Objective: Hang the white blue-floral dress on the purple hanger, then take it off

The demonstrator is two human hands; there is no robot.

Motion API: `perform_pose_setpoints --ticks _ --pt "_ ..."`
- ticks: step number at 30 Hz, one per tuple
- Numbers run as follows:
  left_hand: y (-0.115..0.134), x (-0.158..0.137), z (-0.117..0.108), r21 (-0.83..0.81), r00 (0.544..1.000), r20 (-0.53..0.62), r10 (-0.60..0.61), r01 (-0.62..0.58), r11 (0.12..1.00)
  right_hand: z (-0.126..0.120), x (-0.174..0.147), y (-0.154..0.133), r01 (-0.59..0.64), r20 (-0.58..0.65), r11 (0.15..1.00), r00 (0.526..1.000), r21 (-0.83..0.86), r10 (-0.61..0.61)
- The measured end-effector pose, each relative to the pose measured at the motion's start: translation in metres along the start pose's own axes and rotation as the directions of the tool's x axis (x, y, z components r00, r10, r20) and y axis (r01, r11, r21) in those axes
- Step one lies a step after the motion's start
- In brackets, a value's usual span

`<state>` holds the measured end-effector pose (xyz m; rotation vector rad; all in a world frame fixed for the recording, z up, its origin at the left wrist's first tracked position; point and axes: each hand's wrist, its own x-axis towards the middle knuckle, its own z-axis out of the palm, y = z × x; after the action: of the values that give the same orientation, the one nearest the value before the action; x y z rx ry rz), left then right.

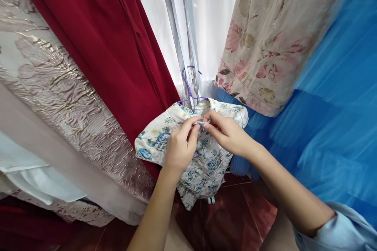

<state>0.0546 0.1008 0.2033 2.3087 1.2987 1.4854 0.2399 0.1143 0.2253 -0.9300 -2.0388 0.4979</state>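
In the head view a white blouse (203, 164) with blue and green flowers hangs on a purple wire hanger (188, 86). Both of my hands meet at its neckline. My left hand (182, 141) pinches a small bit of the blouse's fabric edge between thumb and fingertips. From the other side, my right hand (222, 129) pinches the same spot, fingertips almost touching those of the left. Whether a button or tie is between the fingers is too small to tell. The lower part of the blouse hangs free below my wrists.
A dark red garment (112, 55) and a textured pinkish one (59, 78) hang at left. Grey straps (176, 19) run down behind the hanger. Floral fabric (262, 47) and blue tulle (330, 125) hang at right. Dark red floor tiles (229, 215) show below.
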Motion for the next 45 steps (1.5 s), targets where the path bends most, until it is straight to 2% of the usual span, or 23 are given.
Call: perform_pose_setpoints --ticks 2,7,9,15,22,28,32,35,39,43,45 --pt "0.004 0.011 -0.004 0.054 0.999 0.05 -0.009 0.006 0.999 0.007 -0.001 0.002 0.006 -0.06 0.997 0.998 0.078 -0.001" --pt "0.004 0.006 0.0 0.075 0.999 -0.028 -0.016 0.019 0.997 0.033 -0.002 0.004 0.039 -0.199 0.914 0.979 0.405 0.046" --pt "0.002 0.003 0.001 0.09 0.999 -0.039 -0.021 0.024 0.996 0.042 -0.001 0.003 0.052 -0.248 0.874 0.966 0.483 0.08" --pt "-0.003 0.003 -0.001 0.045 0.998 -0.024 -0.053 0.055 0.997 0.05 0.0 0.004 0.075 -0.399 0.892 0.909 0.447 0.123" --pt "0.001 -0.001 0.0 0.017 0.997 -0.016 -0.08 0.08 0.997 0.056 -0.003 -0.001 0.095 -0.386 0.872 0.916 0.479 0.112" --pt "0.002 -0.003 -0.002 0.036 0.999 -0.013 -0.043 0.043 0.998 0.057 -0.002 -0.004 0.022 -0.405 0.846 0.885 0.532 0.232" --pt "0.002 -0.004 -0.002 0.038 0.999 -0.027 -0.038 0.039 0.999 0.054 -0.003 -0.005 0.034 -0.358 0.796 0.904 0.605 0.234" --pt "0.003 -0.003 0.001 0.042 0.998 -0.065 -0.021 0.024 0.999 0.053 -0.003 -0.005 0.03 -0.293 0.712 0.923 0.702 0.249" --pt "0.007 0.0 0.007 0.01 0.985 -0.174 0.006 -0.004 1.0 0.056 0.005 0.0 -0.009 -0.208 0.579 0.929 0.815 0.307" --pt "0.012 0.006 0.011 -0.092 0.97 -0.238 -0.041 0.02 0.996 0.062 0.014 0.013 -0.044 -0.163 0.543 0.931 0.839 0.327" --pt "0.013 0.011 0.008 -0.18 0.954 -0.289 -0.079 0.028 0.983 0.068 0.01 0.02 -0.056 -0.168 0.577 0.93 0.815 0.327"
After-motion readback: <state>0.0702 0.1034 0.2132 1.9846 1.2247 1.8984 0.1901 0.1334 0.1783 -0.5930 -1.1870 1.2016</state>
